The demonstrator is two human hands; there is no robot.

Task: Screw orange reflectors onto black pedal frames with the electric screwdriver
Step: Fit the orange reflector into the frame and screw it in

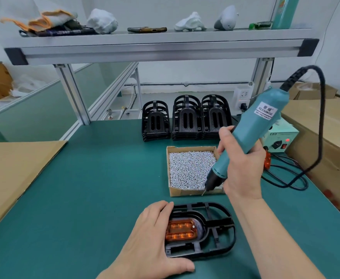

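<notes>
My left grip (153, 238) is clamped on the black pedal frame (222, 225), which lies flat on the green desk (94, 188) close to the near edge. The fingers curl over the frame's far rim at its left end and the thumb runs along its near rim, so the palm covers that end. The orange reflector (181, 230) sits in the frame's middle recess, just right of my fingers and touching them at its left side.

My right grip (243, 168) is wrapped tight round the lower body of the teal electric screwdriver (255, 127), thumb up the near side. The tool tilts, with its top leaning away to the right and its bit pointing down and left. From here the bit tip shows over the near wall of the cardboard screw box (185, 192). It is apart from the frame and reflector, beyond them and slightly to their right. I cannot tell whether a screw hangs on the bit.

The box is heaped with small silver screws. Behind it stand three stacks of black frames (185, 119). The screwdriver's black cable (321, 117) loops to the right, near a pale green power unit (281, 137) with a red light. A cardboard sheet (14, 174) lies on the left of the desk.
</notes>
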